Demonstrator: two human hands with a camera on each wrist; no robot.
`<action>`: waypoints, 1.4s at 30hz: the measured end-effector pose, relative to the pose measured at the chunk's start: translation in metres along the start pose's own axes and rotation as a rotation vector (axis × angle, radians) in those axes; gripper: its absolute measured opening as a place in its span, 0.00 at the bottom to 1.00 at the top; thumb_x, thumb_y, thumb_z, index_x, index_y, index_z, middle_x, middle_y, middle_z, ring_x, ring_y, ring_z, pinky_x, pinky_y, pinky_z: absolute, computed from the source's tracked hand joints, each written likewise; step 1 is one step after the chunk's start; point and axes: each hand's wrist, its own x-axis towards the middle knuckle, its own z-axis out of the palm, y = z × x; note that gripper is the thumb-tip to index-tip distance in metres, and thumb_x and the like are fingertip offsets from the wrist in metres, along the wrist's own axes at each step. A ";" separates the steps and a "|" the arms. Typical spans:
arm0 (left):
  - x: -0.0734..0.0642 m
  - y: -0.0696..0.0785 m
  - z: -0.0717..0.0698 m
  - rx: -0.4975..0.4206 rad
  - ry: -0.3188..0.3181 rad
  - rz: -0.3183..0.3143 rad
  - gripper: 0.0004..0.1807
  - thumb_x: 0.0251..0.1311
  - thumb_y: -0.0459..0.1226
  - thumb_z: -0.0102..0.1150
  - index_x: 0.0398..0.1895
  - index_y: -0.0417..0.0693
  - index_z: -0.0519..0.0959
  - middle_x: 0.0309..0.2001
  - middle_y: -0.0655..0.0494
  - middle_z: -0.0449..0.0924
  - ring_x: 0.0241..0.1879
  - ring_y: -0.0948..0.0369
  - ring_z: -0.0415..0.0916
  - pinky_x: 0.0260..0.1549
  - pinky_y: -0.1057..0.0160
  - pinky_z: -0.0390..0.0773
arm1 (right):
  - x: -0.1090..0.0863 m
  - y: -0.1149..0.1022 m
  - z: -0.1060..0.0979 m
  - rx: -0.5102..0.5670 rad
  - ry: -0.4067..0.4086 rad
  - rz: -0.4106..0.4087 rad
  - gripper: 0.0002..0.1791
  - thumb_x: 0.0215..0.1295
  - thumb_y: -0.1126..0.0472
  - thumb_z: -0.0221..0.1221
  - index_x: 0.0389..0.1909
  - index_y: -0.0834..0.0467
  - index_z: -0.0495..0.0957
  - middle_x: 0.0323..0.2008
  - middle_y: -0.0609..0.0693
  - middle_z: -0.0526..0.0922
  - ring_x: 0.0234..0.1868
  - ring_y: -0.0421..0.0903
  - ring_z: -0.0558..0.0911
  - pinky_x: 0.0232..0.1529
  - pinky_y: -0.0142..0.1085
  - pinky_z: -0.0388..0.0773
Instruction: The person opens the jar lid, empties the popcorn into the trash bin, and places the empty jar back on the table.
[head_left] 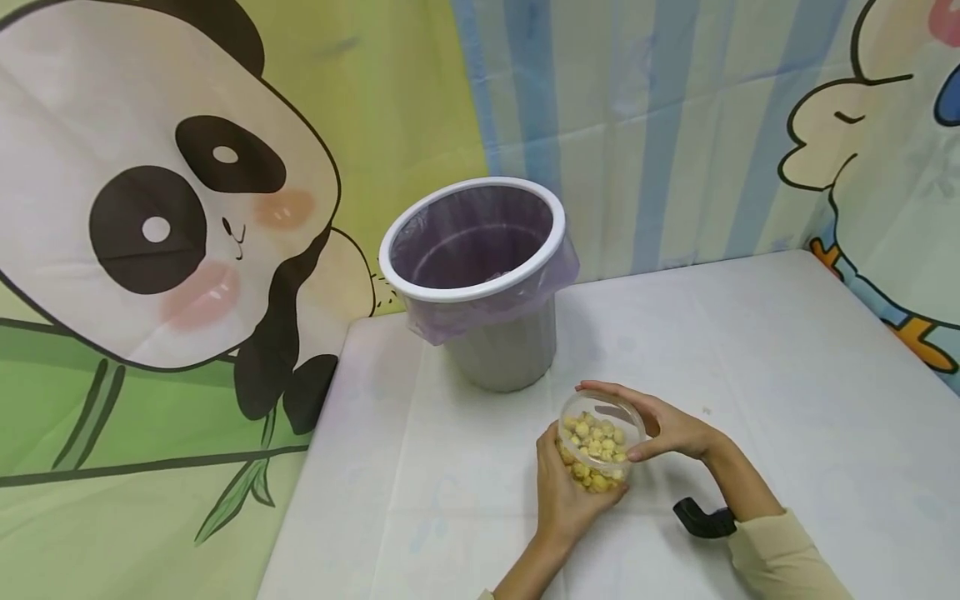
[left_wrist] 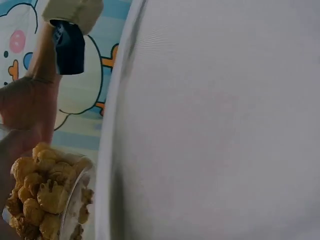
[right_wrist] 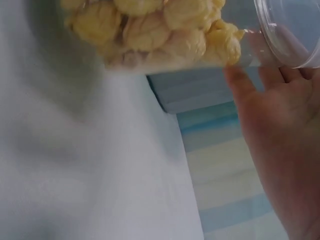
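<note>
A clear plastic jar (head_left: 588, 475) of yellow popcorn (left_wrist: 40, 192) is held over the white table, its top tilted toward the head camera. My left hand (head_left: 566, 496) grips the jar low down, fingers on one side and thumb on the other. My right hand (head_left: 671, 425) spans the round clear lid (head_left: 633, 421) at the jar's top, thumb on the near edge and fingers at the far edge. In the right wrist view the lid (right_wrist: 292, 30) shows beside the popcorn, with the right hand (right_wrist: 280, 115) under it. Whether the lid sits fully on the jar, I cannot tell.
Behind the hands stands a grey bin (head_left: 502, 350) with a white rim and a purple liner bag. The white table (head_left: 450, 517) reaches back to a cartoon-printed cloth backdrop (head_left: 600, 125). A black curved piece (head_left: 705, 518) is at the right sleeve.
</note>
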 end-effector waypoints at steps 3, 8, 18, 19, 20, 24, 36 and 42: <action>0.007 0.012 -0.011 0.048 -0.016 0.025 0.59 0.24 0.48 0.78 0.65 0.52 0.55 0.54 0.58 0.60 0.52 0.63 0.65 0.49 0.59 0.71 | -0.001 -0.003 -0.002 0.043 0.011 -0.052 0.49 0.48 0.72 0.59 0.70 0.65 0.43 0.71 0.60 0.45 0.70 0.51 0.44 0.63 0.40 0.52; 0.015 0.027 -0.024 0.132 -0.048 0.031 0.60 0.22 0.50 0.78 0.66 0.53 0.56 0.52 0.57 0.60 0.49 0.63 0.66 0.46 0.60 0.73 | -0.003 -0.006 -0.003 0.087 0.033 -0.069 0.48 0.53 0.64 0.60 0.71 0.64 0.42 0.71 0.60 0.42 0.71 0.50 0.43 0.61 0.49 0.51; 0.020 0.046 -0.038 0.321 -0.068 0.043 0.62 0.23 0.57 0.74 0.67 0.51 0.55 0.53 0.53 0.59 0.50 0.60 0.62 0.46 0.56 0.70 | -0.001 -0.006 0.002 0.116 0.075 -0.107 0.57 0.50 0.46 0.66 0.71 0.63 0.41 0.71 0.60 0.41 0.70 0.49 0.46 0.62 0.38 0.54; 0.020 0.047 -0.038 0.328 -0.069 0.049 0.61 0.23 0.58 0.74 0.67 0.50 0.55 0.54 0.53 0.59 0.50 0.59 0.62 0.46 0.55 0.70 | -0.001 -0.006 0.003 0.126 0.077 -0.113 0.57 0.50 0.47 0.66 0.71 0.63 0.41 0.71 0.60 0.41 0.70 0.50 0.46 0.62 0.37 0.55; 0.021 0.047 -0.039 0.335 -0.070 0.056 0.61 0.24 0.58 0.73 0.67 0.50 0.55 0.54 0.52 0.59 0.51 0.59 0.62 0.47 0.55 0.70 | 0.000 -0.006 0.004 0.136 0.078 -0.117 0.57 0.50 0.48 0.66 0.71 0.63 0.41 0.71 0.60 0.41 0.70 0.50 0.46 0.62 0.37 0.55; 0.022 0.047 -0.041 0.368 -0.048 0.122 0.60 0.24 0.58 0.73 0.65 0.45 0.57 0.56 0.52 0.62 0.52 0.58 0.63 0.49 0.55 0.68 | 0.000 -0.006 0.005 0.150 0.087 -0.129 0.56 0.50 0.51 0.67 0.71 0.64 0.41 0.71 0.60 0.41 0.70 0.49 0.46 0.62 0.36 0.54; 0.025 0.056 -0.039 0.341 -0.055 0.167 0.60 0.22 0.56 0.73 0.65 0.47 0.57 0.51 0.56 0.66 0.48 0.62 0.65 0.46 0.61 0.70 | 0.007 -0.007 -0.001 0.077 0.034 -0.300 0.57 0.53 0.46 0.63 0.67 0.74 0.39 0.69 0.66 0.46 0.69 0.53 0.49 0.64 0.38 0.51; 0.025 0.060 -0.041 0.329 -0.077 0.137 0.61 0.21 0.54 0.74 0.66 0.48 0.55 0.50 0.56 0.66 0.47 0.63 0.66 0.45 0.61 0.72 | 0.011 -0.006 -0.001 0.191 -0.032 -0.313 0.57 0.53 0.50 0.64 0.67 0.74 0.37 0.69 0.65 0.46 0.68 0.56 0.51 0.64 0.43 0.54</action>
